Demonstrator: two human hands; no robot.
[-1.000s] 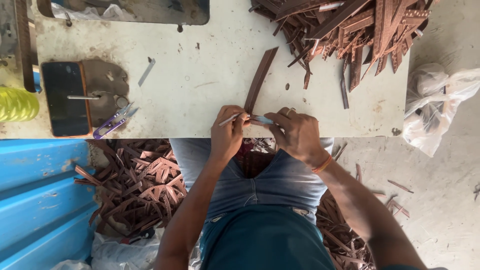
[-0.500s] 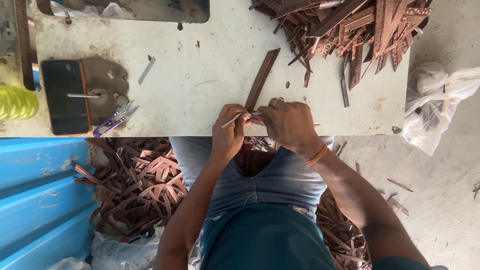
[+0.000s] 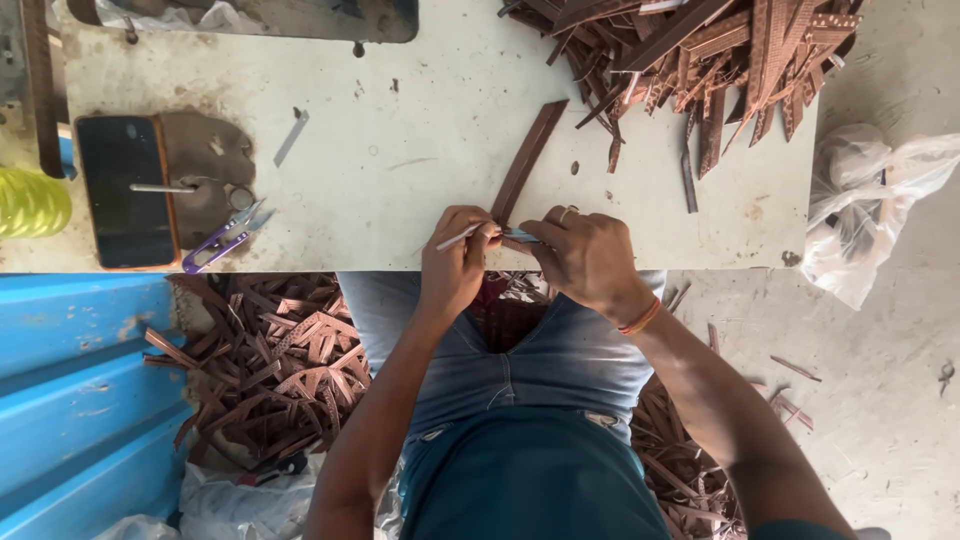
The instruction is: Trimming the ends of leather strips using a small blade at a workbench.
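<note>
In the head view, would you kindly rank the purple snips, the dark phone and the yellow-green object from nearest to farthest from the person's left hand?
From the left hand:
1. Purple snips, on the table to the hand's left, nearest.
2. Dark phone, further left on the table, just beyond the snips.
3. Yellow-green object, at the picture's left edge, farthest.

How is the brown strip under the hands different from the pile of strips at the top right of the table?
The single brown strip lies alone on bare table, slanted, its near end under the left hand and right hand. The pile of strips is a crisscrossed, overlapping heap that neither hand touches. The single strip shows nearly whole; the pile runs out of view. Both are the same reddish brown.
</note>
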